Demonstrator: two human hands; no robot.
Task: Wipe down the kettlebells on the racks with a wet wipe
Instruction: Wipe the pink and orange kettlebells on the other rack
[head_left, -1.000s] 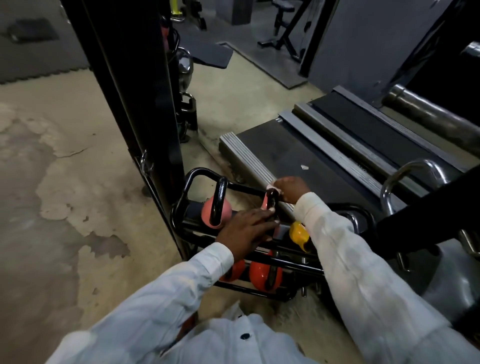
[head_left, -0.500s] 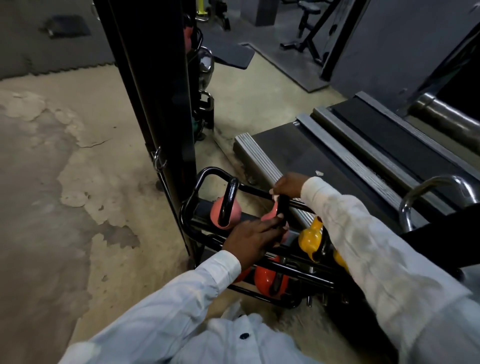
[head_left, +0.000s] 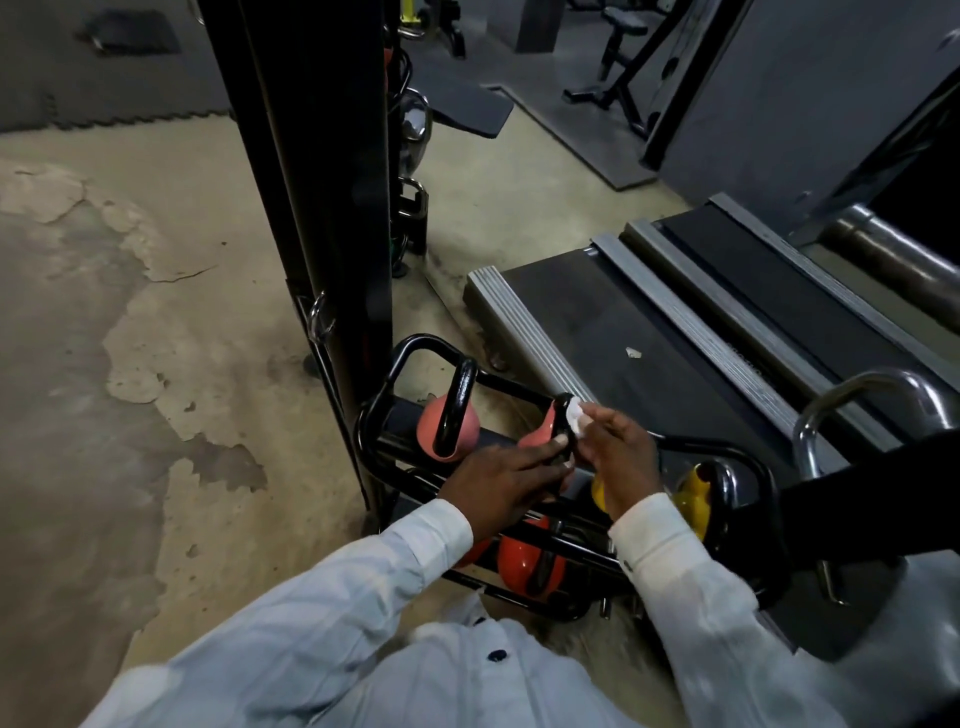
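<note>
The right grip (head_left: 618, 457) pinches the wet wipe (head_left: 575, 418) against the top of the black handle (head_left: 562, 410), while the left grip (head_left: 511, 480) clasps that handle lower down, likely to steady the pink kettlebell (head_left: 537, 435). It sits on the top tier of the rack (head_left: 382, 410), beside its pink twin (head_left: 447, 428).

A black tube rack (head_left: 415, 340) stands on the worn, patchy concrete floor (head_left: 208, 322). On the rack's upper tier a pink kettlebell (head_left: 470, 434) sits at the left end, a second pink kettlebell (head_left: 537, 435) just right of it, and yellow kettlebells (head_left: 692, 496) towards the right end. Orange kettlebells (head_left: 514, 558) sit on the rack's lower tier. On the floor a black post (head_left: 322, 208) stands just left of the rack, and a treadmill (head_left: 649, 374) lies just behind it
</note>
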